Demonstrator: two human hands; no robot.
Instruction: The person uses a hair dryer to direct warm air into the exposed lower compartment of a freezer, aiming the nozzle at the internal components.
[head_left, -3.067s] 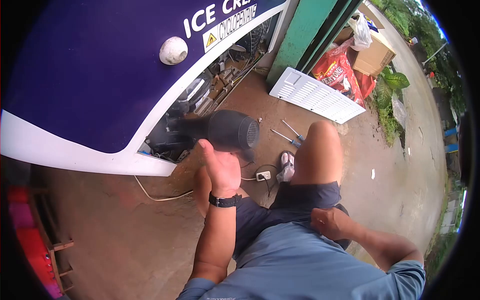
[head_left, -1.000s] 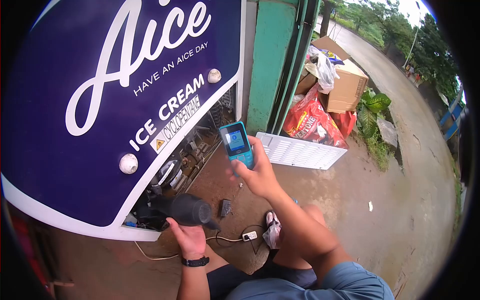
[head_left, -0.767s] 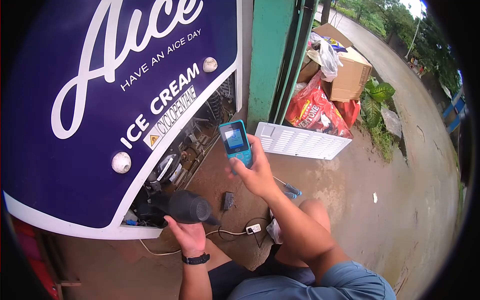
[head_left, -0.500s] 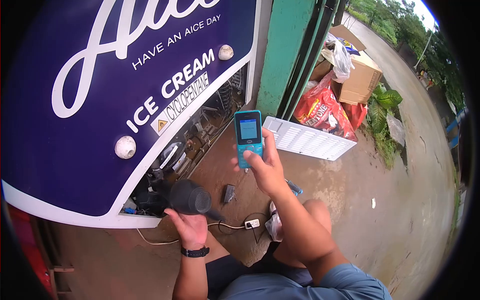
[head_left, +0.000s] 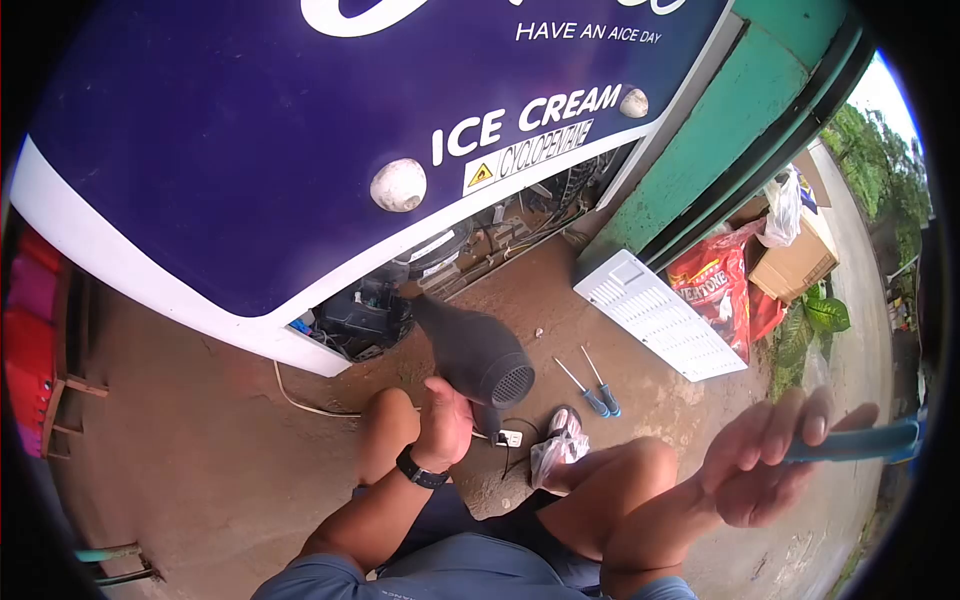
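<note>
My left hand (head_left: 443,424) is closed round the handle of a black hair dryer (head_left: 476,355), with a dark watch on the wrist. The dryer's nozzle points up and left at the open machine compartment (head_left: 370,312) low on the ice cream freezer (head_left: 250,170), and its vented back end faces me. Off to the right, my right hand (head_left: 765,460) holds a blue phone (head_left: 860,441), seen edge-on, between thumb and fingers. The phone's screen is hidden.
Two screwdrivers (head_left: 592,392) lie on the floor by my foot. A white socket (head_left: 510,438) with a cord is near the dryer. Further right are a white vented panel (head_left: 660,315), a red bag (head_left: 712,282), a cardboard box (head_left: 797,262) and a green post (head_left: 715,130).
My right hand has swung the phone away from the freezer to the far right. The dryer has tilted, its nozzle now higher, and the view has turned. The screwdrivers show fully.
</note>
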